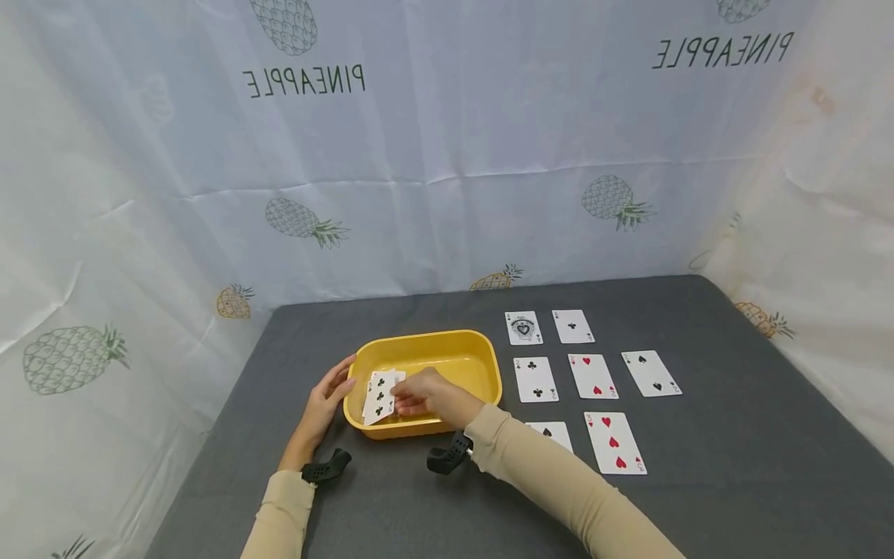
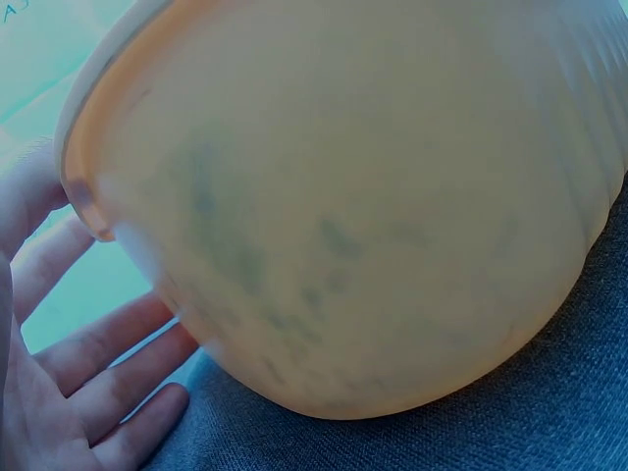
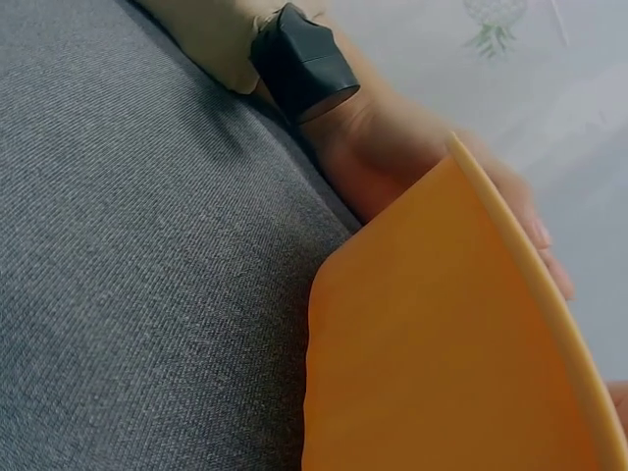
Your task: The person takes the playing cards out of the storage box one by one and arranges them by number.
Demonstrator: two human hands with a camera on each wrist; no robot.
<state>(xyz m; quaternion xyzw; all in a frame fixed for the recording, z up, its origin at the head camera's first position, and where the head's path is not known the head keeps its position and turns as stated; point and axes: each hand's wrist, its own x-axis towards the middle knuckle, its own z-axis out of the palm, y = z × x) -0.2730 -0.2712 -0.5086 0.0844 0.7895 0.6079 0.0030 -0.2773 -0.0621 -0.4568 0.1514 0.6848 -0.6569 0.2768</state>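
A yellow plastic tray [image 1: 436,339] sits on the grey table, with playing cards [image 1: 379,397] at its left end; a card with black clubs lies uppermost. My right hand [image 1: 434,397] reaches in over the front rim, thumb and fingers pinching the right edge of the cards. How many cards it pinches is hidden. At the tray's left end, my left hand [image 1: 327,397] holds the rim with the thumb over it. In the left wrist view its other fingers [image 2: 118,388] lie against the outer wall. The tray wall [image 3: 422,334] covers the right fingertips in the right wrist view.
Right of the tray, several cards lie face up, spaced apart: a three of hearts [image 1: 615,443], a two of spades [image 1: 652,373] and an ace of clubs [image 1: 573,327] among them. My right forearm partly covers a spade card [image 1: 552,432]. A pineapple-print curtain [image 1: 447,233] hangs behind the table.
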